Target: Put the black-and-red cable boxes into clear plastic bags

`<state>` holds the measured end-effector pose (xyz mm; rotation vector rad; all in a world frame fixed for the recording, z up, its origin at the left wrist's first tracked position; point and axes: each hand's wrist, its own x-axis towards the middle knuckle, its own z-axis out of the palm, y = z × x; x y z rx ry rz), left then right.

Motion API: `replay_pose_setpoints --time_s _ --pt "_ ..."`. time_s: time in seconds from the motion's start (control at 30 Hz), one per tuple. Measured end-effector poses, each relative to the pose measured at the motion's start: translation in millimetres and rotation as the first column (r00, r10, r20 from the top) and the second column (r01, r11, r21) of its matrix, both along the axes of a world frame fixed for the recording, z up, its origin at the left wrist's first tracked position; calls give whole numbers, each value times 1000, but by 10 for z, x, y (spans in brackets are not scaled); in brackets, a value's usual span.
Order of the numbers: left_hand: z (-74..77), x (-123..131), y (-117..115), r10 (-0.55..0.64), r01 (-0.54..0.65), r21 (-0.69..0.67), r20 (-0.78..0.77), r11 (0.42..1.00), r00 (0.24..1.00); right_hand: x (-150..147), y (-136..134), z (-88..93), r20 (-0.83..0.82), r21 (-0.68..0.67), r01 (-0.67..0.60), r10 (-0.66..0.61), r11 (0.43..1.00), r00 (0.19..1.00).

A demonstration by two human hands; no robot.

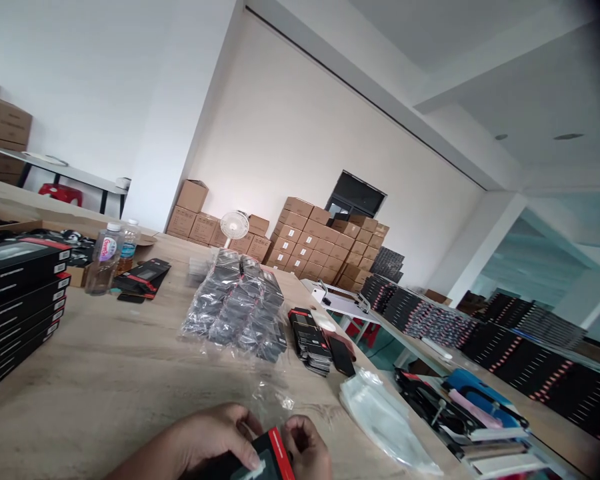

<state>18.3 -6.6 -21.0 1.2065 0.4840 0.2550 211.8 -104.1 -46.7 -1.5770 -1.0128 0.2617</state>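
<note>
Low in the view, a flat black box (246,465) with a red edge is between my two hands. My left hand (213,437) grips it from the left, thumb pressed on its front over a pale patch. My right hand (307,448) is curled with bent fingers against the red edge on the right side. Its fingertips are partly hidden. Just beyond the fingers lies a crumpled clear plastic bag (275,398). Past it stand stacks of plastic-wrapped black boxes (240,300). A pile of loose clear bags (380,417) lies to the right.
Large black boxes (20,287) are stacked at left, near two bottles (105,260). A flat black packet (145,275) and a pile of slim black boxes (309,339) lie on the wooden table (145,360). Cartons (305,240) and a fan (235,225) stand behind.
</note>
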Motion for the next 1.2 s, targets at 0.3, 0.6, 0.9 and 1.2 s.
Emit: replay_pose_setpoints --time_s 0.3,0.6,0.9,1.2 --pt "-47 63 -12 139 -111 231 -109 967 984 159 -79 -58 -112 -89 -192 181 977 977" --pt "-66 118 -81 240 -240 315 40 918 970 35 -133 137 264 -52 -100 110 994 958" --pt "-13 86 -65 219 -222 382 51 897 974 -201 -67 199 374 71 -48 18 996 927" --pt "-83 104 -58 301 -261 488 -4 833 954 73 -61 47 365 -128 209 -150 969 919"
